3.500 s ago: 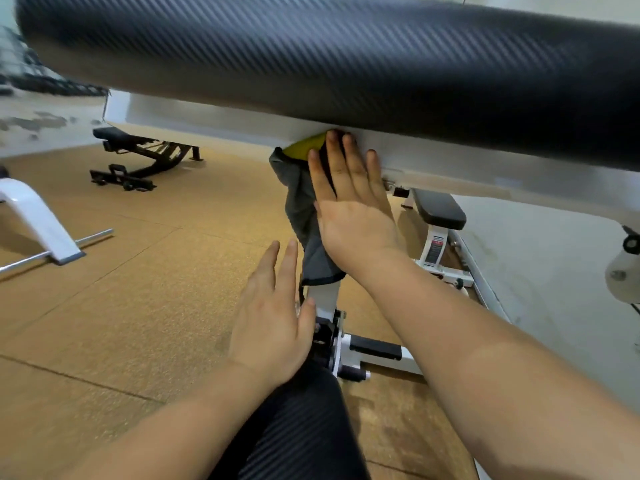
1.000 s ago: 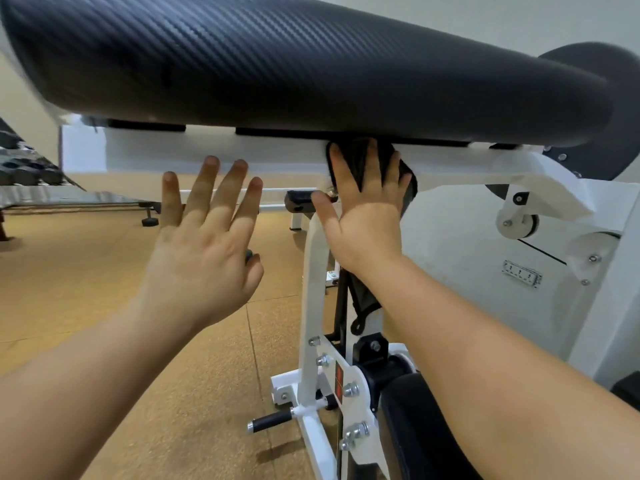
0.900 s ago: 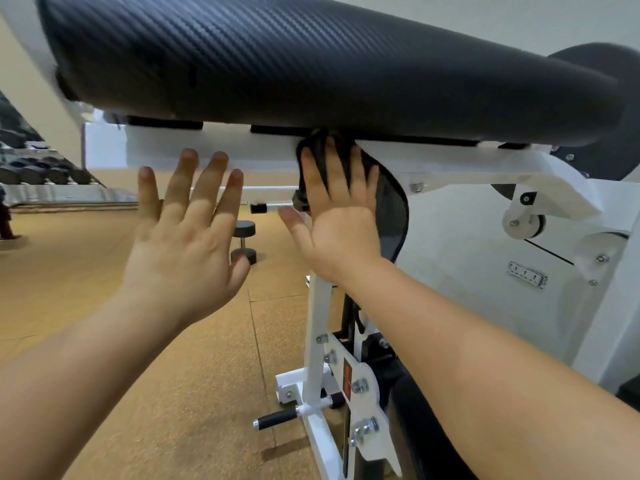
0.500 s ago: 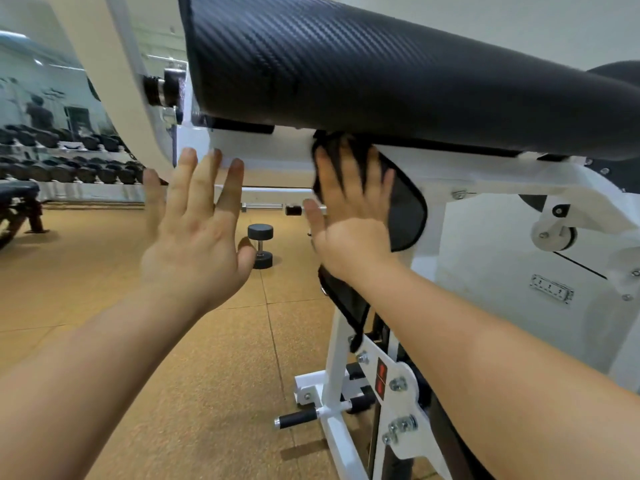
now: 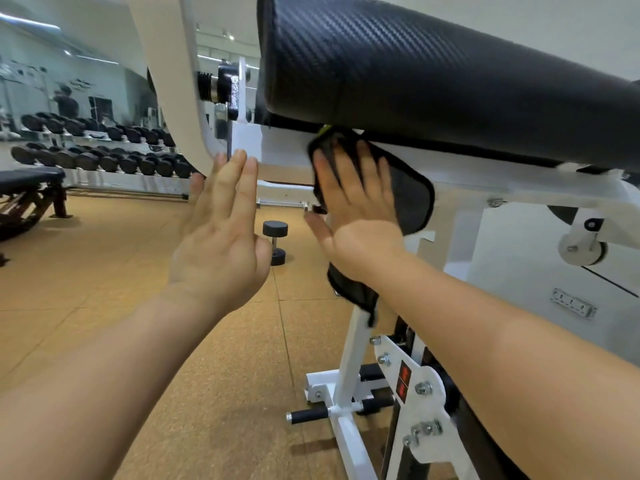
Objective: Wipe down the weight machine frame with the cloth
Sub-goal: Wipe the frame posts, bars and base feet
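A white weight machine frame [image 5: 485, 174] runs under a long black textured pad [image 5: 433, 74]. My right hand [image 5: 356, 216] lies flat with straight fingers, pressing a dark grey cloth [image 5: 412, 195] against the white beam just below the pad. A yellow-green edge of the cloth peeks out at the top, and its lower end hangs beneath my wrist. My left hand [image 5: 221, 230] is raised with straight fingers, held in the air left of the cloth, in front of the beam's left end; it holds nothing.
A white upright post [image 5: 349, 362] with bolted plates and a black-tipped foot peg [image 5: 308, 415] stands below. A lone dumbbell [image 5: 275, 242] stands on the tan floor. A dumbbell rack [image 5: 100, 161] and a dark bench [image 5: 31, 188] are at the far left. A wall socket [image 5: 573, 303] is at the right.
My right hand has slid the cloth leftward along the white beam under the pad. The left hand stays raised and has closed in toward the right hand. My view has shifted along the machine.
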